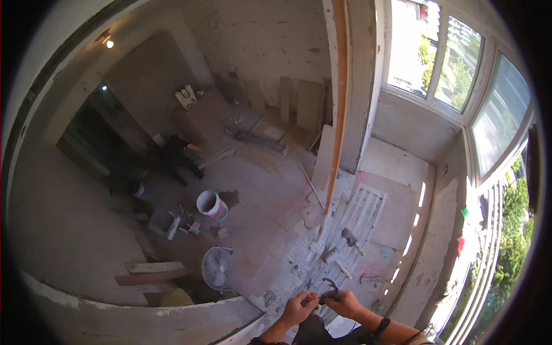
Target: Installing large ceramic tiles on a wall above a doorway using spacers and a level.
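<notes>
Low in the view, both hands meet in front of my body. My right hand (345, 305) is closed round a dark tool with a curved, hook-like head (330, 283); its exact kind is unclear. Close beside it, my left hand (298, 307) has its fingers pinched together, and what they hold is too small to name. Beyond the hands, a mallet with a pale handle (344, 269) lies on the floor. A tool with a dark head (349, 236) lies a little farther off, and a small reddish tool (374, 278) rests to the right.
A white slatted frame (370, 201) lies on the balcony floor by the windows (460, 52). On the left stand a fan (216, 268), a white bucket (211, 205) and planks (152, 273). Another person (177, 156) bends near boards. An orange-edged upright (339, 109) divides the rooms.
</notes>
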Tool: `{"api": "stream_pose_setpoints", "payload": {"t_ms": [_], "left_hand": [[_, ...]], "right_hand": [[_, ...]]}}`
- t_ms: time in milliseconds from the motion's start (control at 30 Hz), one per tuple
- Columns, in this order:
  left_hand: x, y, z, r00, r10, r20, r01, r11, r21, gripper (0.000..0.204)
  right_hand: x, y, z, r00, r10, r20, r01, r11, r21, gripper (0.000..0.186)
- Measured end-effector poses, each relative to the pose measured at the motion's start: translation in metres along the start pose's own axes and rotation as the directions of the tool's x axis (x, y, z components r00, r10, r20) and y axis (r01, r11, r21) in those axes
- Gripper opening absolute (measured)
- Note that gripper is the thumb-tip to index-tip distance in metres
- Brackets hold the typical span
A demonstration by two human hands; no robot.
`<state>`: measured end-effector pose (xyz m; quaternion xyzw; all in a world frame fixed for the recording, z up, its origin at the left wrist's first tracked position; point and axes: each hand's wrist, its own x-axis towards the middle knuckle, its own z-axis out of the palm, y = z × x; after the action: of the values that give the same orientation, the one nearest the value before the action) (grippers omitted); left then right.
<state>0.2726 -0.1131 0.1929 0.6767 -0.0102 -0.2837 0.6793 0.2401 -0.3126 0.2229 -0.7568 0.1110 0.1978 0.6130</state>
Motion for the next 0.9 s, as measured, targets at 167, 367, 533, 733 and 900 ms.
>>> {"api": "stream_pose_setpoints", "payload": {"t_ms": [167,367,533,733,900], "left_hand": [[0.002,0.060,-0.062,0.949,-0.064,-0.309,0.039,0.996,-0.086,0.020],[-0.053,0.079,-0.126,0.848,-0.037,-0.528,-0.240,0.862,-0.446,0.028],[-0.124,0.109,-0.123,0.683,0.128,-0.719,-0.417,0.876,-0.240,0.039],[-0.174,0.147,-0.101,0.494,0.138,-0.858,-0.518,0.840,-0.163,0.029],[-0.244,0.187,-0.094,0.185,0.207,-0.961,-0.236,0.958,0.161,0.022]], "right_hand": [[0.077,-0.098,0.039,0.936,-0.326,0.133,0.346,0.921,-0.177,0.026],[0.108,-0.181,0.100,0.642,-0.594,0.484,0.705,0.706,-0.069,0.045],[0.111,-0.238,0.140,0.133,-0.716,0.685,0.859,0.428,0.281,0.026],[0.108,-0.275,0.216,-0.336,-0.759,0.558,0.811,0.068,0.582,0.024],[0.047,-0.321,0.256,-0.391,-0.722,0.571,0.786,0.061,0.615,0.021]]}}
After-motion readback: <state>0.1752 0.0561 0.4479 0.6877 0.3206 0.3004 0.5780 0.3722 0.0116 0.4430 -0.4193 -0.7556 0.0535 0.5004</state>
